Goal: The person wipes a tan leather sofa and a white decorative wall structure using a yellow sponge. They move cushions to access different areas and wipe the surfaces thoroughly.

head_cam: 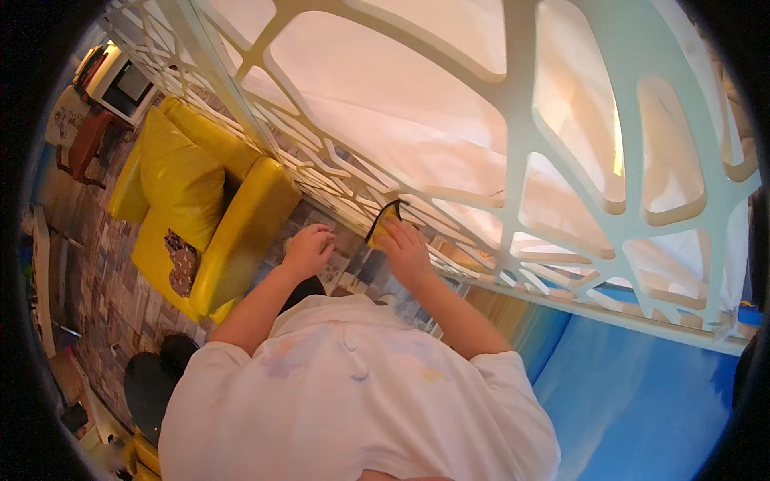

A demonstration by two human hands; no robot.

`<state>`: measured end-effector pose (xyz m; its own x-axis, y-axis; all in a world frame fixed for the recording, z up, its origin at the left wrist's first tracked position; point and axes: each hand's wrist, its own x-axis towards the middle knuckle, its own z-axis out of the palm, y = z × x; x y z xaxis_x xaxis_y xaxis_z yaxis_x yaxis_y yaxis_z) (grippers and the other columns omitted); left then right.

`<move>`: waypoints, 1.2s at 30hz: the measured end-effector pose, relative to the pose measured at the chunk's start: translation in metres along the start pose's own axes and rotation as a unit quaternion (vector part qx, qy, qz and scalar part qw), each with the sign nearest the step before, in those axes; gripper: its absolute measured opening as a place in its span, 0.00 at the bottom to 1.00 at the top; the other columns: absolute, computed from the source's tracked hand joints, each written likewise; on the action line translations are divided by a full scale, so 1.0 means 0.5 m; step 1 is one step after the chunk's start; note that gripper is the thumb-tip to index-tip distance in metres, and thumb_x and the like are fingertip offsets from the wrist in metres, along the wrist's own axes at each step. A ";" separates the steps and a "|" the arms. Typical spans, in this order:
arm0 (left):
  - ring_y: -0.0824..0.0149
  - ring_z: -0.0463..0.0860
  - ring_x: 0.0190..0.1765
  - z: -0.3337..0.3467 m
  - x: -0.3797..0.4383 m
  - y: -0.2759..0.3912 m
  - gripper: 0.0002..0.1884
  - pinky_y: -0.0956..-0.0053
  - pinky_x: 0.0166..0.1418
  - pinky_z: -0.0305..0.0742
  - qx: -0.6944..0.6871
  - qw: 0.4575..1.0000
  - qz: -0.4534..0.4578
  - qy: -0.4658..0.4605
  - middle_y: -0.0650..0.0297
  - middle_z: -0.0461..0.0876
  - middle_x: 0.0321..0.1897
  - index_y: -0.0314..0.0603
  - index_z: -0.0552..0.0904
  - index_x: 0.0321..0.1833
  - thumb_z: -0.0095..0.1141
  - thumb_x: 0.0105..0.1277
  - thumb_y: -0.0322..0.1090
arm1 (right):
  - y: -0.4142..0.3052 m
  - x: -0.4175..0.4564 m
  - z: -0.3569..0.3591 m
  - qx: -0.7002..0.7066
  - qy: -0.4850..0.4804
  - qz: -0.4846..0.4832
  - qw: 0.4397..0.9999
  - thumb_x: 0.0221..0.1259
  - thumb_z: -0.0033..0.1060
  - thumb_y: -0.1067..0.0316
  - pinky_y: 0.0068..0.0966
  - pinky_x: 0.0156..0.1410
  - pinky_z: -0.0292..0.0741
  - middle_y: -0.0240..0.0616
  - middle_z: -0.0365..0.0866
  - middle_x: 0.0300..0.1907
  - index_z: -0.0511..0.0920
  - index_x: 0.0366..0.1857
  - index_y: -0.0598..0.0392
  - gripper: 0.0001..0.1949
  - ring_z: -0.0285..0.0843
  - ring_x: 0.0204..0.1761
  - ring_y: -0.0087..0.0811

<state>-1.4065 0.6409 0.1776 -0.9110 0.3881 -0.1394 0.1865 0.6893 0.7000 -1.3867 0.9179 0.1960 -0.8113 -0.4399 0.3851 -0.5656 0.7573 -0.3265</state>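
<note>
My right hand (407,251) grips a yellow cloth with a black edge (385,223) and holds it against the lower part of a pale openwork lattice partition (518,126). My left hand (308,251) is a little to the left of it, with curled fingers and nothing visible in it, above the floor. White fabric (397,102) shows through the large openings of the partition.
A yellow armchair (246,210) with a yellow cushion (180,180) and a brown patterned cloth (180,264) stands at the left. Beyond it are a brown wooden chair (84,147) and a white cabinet (120,84). A blue panel (631,391) lies at the lower right.
</note>
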 end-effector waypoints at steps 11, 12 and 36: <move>0.46 0.84 0.57 -0.204 0.192 -0.075 0.12 0.57 0.63 0.79 -0.033 0.970 0.240 0.015 0.50 0.86 0.52 0.37 0.89 0.49 0.64 0.63 0.31 | -0.022 0.153 0.045 -0.375 -0.161 0.064 0.911 0.70 0.54 0.65 0.47 0.84 0.59 0.54 0.76 0.71 0.82 0.50 0.56 0.12 0.66 0.78 0.52; 0.46 0.84 0.57 -0.226 0.199 -0.093 0.12 0.57 0.63 0.79 -0.032 0.969 0.243 0.006 0.50 0.86 0.52 0.38 0.89 0.49 0.64 0.64 0.31 | -0.028 0.153 0.073 -0.372 -0.163 0.086 0.910 0.71 0.54 0.64 0.47 0.84 0.58 0.55 0.75 0.71 0.81 0.49 0.57 0.12 0.66 0.78 0.52; 0.48 0.82 0.60 -0.329 0.159 -0.280 0.13 0.59 0.67 0.77 -0.118 0.990 0.039 -0.070 0.50 0.85 0.56 0.38 0.87 0.54 0.62 0.69 0.32 | -0.213 0.403 0.200 -0.013 0.302 0.097 0.948 0.61 0.62 0.81 0.47 0.67 0.78 0.53 0.82 0.57 0.79 0.47 0.57 0.12 0.82 0.61 0.53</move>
<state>-1.5658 0.4745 0.1836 -0.8345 0.5264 -0.1627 0.1482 0.4988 0.8539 -1.5047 0.7002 0.2223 -0.6624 0.0589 0.7468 -0.4049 0.8106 -0.4231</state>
